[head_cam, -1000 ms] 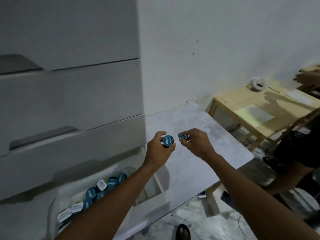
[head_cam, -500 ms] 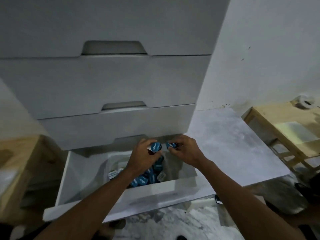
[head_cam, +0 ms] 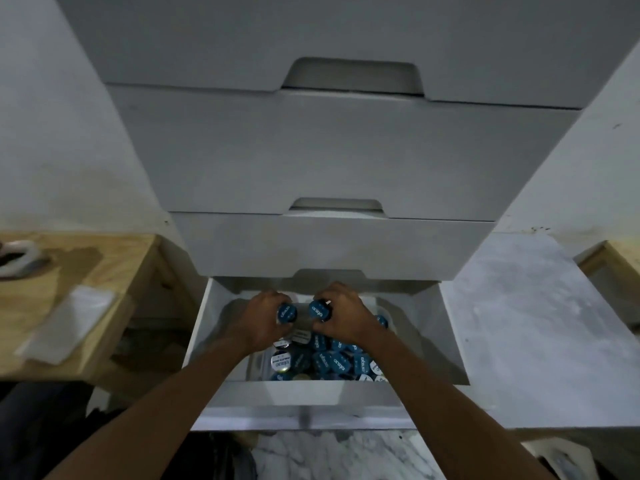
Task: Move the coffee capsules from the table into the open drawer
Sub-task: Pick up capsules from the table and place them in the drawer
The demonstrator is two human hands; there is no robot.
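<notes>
The bottom drawer (head_cam: 304, 393) of a white chest stands pulled out below me. Inside it a pale tub holds several blue-lidded coffee capsules (head_cam: 332, 358), some with white lids. My left hand (head_cam: 259, 323) grips one blue capsule (head_cam: 286, 312) over the back of the drawer. Beside it my right hand (head_cam: 343, 318) grips a second blue capsule (head_cam: 319, 310). Both hands hover just above the pile, lids facing me.
Closed drawers (head_cam: 329, 247) overhang the open one closely. A grey marbled table (head_cam: 540, 327) adjoins on the right, with a wooden table's corner (head_cam: 616, 265) beyond. A wooden table (head_cam: 79, 306) on the left carries a tape roll (head_cam: 15, 261) and a plastic sheet (head_cam: 65, 330).
Both hands carried their capsules from above the grey table leftward and down into the open drawer. My view swung left, centring on the chest.
</notes>
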